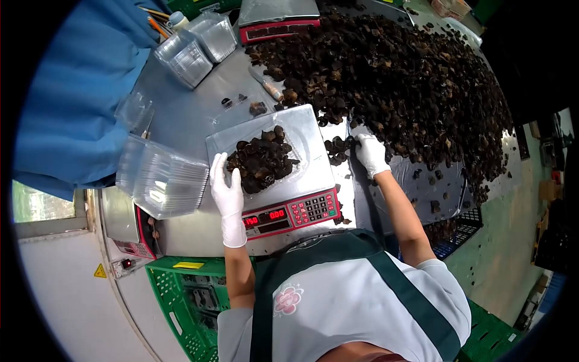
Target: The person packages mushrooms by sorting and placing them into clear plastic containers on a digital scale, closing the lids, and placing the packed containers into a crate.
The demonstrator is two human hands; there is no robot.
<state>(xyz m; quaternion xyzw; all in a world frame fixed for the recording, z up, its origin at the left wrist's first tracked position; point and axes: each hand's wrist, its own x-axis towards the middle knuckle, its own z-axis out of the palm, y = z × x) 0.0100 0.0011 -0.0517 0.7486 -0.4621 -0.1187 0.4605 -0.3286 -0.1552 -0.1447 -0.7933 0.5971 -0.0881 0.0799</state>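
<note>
Dark, curled pieces that look like dried mushrooms (263,159) lie heaped in a clear plastic tray (297,158). The tray rests on the metal pan of a red digital scale (319,208), whose lit display shows 0.00 in one window. My left hand (227,192), in a white glove, is at the left edge of the tray with thumb and fingers apart. To the right of the scale, my white-gloved right hand (371,155) has its fingers curled at the edge of the big mushroom pile (398,84). What its fingertips hold, if anything, is hidden. A small cluster of pieces (338,149) lies beside it.
Stacked clear trays (163,178) stand left of the scale, with more trays (184,60) farther back. A knife (266,84) lies behind the scale. A second red scale (278,27) is at the back. Green crates (175,301) sit below. A person in blue (78,90) is at left.
</note>
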